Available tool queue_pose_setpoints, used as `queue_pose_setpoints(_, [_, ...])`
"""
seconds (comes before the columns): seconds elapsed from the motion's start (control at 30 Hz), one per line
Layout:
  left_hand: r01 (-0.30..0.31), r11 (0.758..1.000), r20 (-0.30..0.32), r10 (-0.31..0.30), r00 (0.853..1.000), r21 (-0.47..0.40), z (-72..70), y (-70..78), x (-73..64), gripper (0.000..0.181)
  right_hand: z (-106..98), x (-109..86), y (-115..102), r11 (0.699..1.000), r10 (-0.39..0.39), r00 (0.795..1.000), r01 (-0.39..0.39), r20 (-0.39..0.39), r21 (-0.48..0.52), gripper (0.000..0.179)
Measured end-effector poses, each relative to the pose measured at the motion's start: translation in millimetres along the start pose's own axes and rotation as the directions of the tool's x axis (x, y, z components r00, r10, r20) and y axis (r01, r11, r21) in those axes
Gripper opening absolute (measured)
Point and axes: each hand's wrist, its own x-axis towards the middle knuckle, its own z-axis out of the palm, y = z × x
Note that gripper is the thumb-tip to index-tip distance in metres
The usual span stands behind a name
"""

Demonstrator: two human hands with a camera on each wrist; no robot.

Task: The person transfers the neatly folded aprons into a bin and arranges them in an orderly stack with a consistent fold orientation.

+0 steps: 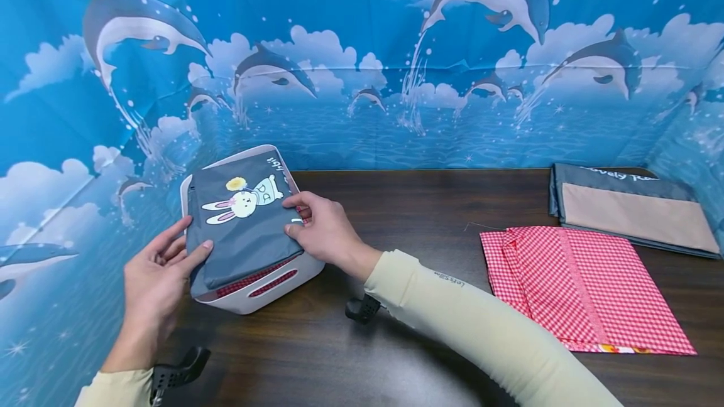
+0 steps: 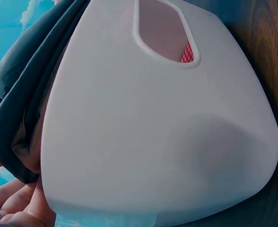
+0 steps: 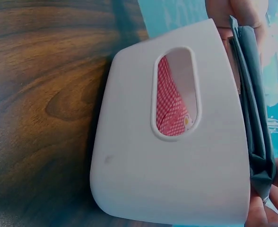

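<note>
A folded dark grey cloth with a white rabbit print lies across the top of a white plastic basket at the left of the table. My left hand holds the cloth's left edge, thumb on top and fingers beneath. On the opposite edge, my right hand pinches the cloth between thumb and fingers. The right wrist view shows the folded layers level with the basket's rim, a hand at each end. Red checked fabric inside the basket shows through its handle hole.
On the right of the dark wooden table lies a folded red-and-white checked cloth. Behind it is another folded dark grey cloth with a beige panel and white lettering. A blue dolphin-print curtain hangs along the back and left.
</note>
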Motion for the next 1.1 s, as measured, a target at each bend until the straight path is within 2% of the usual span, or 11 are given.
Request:
queue_pose_setpoints(0.27, [-0.005,0.999,-0.025,0.004,1.0,-0.047,3.5,3.2,-0.5,0.074,-3.8,8.5,-10.2,0.999,-0.029,1.0,0.028,-0.01,-0.037,0.032])
queue_pose_setpoints(0.5, [-0.026,0.998,-0.021,0.025,0.999,-0.062,5.0,7.0,-0.5,0.074,-5.7,12.8,-9.9,0.998,-0.006,1.0,0.005,-0.017,-0.069,0.032])
queue_pose_setpoints(0.57, [-0.054,0.998,-0.03,0.055,0.998,0.035,4.5,7.0,-1.0,0.073,-5.6,13.8,-9.2,0.996,-0.017,1.0,0.016,-0.009,-0.083,0.033])
queue_pose_setpoints(0.63, [-0.108,0.969,-0.039,0.119,0.992,0.221,2.5,7.5,-2.2,0.07,-6.8,14.2,-8.3,0.99,-0.05,0.999,0.049,-0.004,-0.136,0.034])
queue_pose_setpoints(0.67, [-0.14,0.938,-0.046,0.163,0.986,0.318,1.0,8.2,-2.9,0.069,-8.1,14.2,-7.4,0.983,-0.07,0.998,0.068,-0.005,-0.173,0.035])
queue_pose_setpoints(0.73, [-0.18,0.852,-0.07,0.245,0.967,0.492,-3.4,9.9,-4.3,0.066,-11.4,13.6,-5.1,0.964,-0.102,0.995,0.097,-0.009,-0.246,0.037])
queue_pose_setpoints(0.77, [-0.186,0.818,-0.081,0.272,0.959,0.544,-6.1,11.1,-5.0,0.065,-13.5,13.1,-3.5,0.955,-0.114,0.993,0.105,-0.016,-0.277,0.038])
queue_pose_setpoints(0.8, [-0.188,0.801,-0.088,0.286,0.954,0.569,-9.0,12.5,-5.0,0.064,-15.9,12.8,-1.4,0.947,-0.124,0.992,0.11,-0.025,-0.301,0.039])
queue_pose_setpoints(0.87, [-0.174,0.801,-0.104,0.281,0.954,0.572,-12.8,14.5,-4.5,0.063,-20.8,11.8,3.2,0.943,-0.124,0.991,0.104,-0.045,-0.315,0.037])
queue_pose_setpoints(0.97, [-0.152,0.809,-0.099,0.25,0.963,0.568,-14.3,14.1,-4.8,0.062,-27.8,10.1,9.9,0.948,-0.121,0.991,0.097,-0.062,-0.302,0.035])
queue_pose_setpoints(1.1, [-0.181,0.8,-0.048,0.253,0.966,0.572,-9.1,10.5,-8.5,0.06,-36.7,5.8,18.0,0.943,-0.132,0.989,0.107,-0.059,-0.316,0.034])
